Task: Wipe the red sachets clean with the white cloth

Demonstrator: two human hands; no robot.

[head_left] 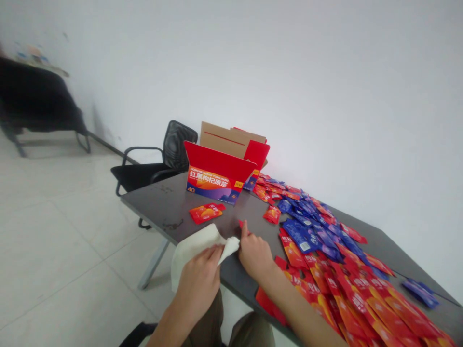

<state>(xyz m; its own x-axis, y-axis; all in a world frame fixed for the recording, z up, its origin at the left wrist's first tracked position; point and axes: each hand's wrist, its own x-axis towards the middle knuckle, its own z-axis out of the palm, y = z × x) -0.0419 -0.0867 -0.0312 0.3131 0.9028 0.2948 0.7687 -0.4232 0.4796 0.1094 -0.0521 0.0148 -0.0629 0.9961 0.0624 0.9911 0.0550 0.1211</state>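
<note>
My left hand point(202, 272) is closed on a crumpled white cloth point(193, 246), which hangs over the table's front edge. To its right, my right hand point(256, 255) is closed, low over the tabletop. A bit of a red pouch point(240, 223) shows at its thumb; the rest is hidden by the hand. A red pouch with orange print point(207, 212) lies flat beyond the cloth, and a smaller-looking red pouch point(272, 214) lies farther right. Behind them stands an open red and purple carton point(213, 185) with its flaps up.
Many red pouches point(361, 299) and blue pouches point(304, 236) are heaped along the right of the dark table point(170, 197). A second carton point(251, 181) stands behind the first. Black chairs point(144, 174) are at the left, and a white wall rises behind the table.
</note>
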